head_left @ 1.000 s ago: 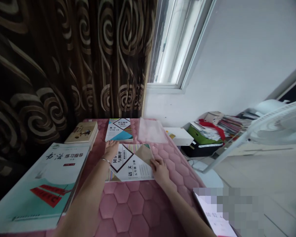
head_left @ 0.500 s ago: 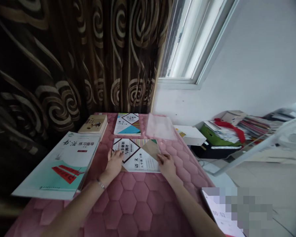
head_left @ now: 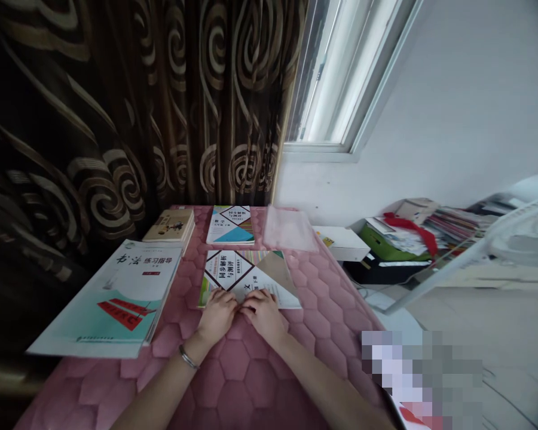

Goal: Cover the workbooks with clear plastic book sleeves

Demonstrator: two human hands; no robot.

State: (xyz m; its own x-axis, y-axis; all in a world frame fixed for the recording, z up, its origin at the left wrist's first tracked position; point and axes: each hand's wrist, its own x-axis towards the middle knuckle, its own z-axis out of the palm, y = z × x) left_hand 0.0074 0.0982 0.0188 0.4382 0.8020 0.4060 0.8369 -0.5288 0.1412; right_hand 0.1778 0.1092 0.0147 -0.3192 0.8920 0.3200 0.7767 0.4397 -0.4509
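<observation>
A workbook (head_left: pixel 273 278) with a white cover, dark diagonal bands and a brown corner lies flat in front of me. At the middle of its near edge, my left hand (head_left: pixel 219 309) has its fingers curled and pressed together on the edge. My right hand (head_left: pixel 262 310) is right beside it, thumb and fingers pinched at the same edge, the fingertips of both hands almost touching. Whether a thin clear sheet is also between the fingers, I cannot make out. Behind the workbook lies a smaller-looking blue and white workbook (head_left: pixel 231 226), with clear plastic book covers (head_left: pixel 291 230) to its right.
A pink quilted cloth (head_left: pixel 246 382) covers the table. On the left are large calligraphy books (head_left: pixel 112 292) and a stack of tan books (head_left: pixel 173 226). A white box (head_left: pixel 343 243) stands past the right edge, near a white fan (head_left: pixel 466 251). A curtain (head_left: pixel 161 101) hangs behind.
Both hands have moved from the workbook's left and right sides to the middle of its near edge, close together. The head view has shifted slightly.
</observation>
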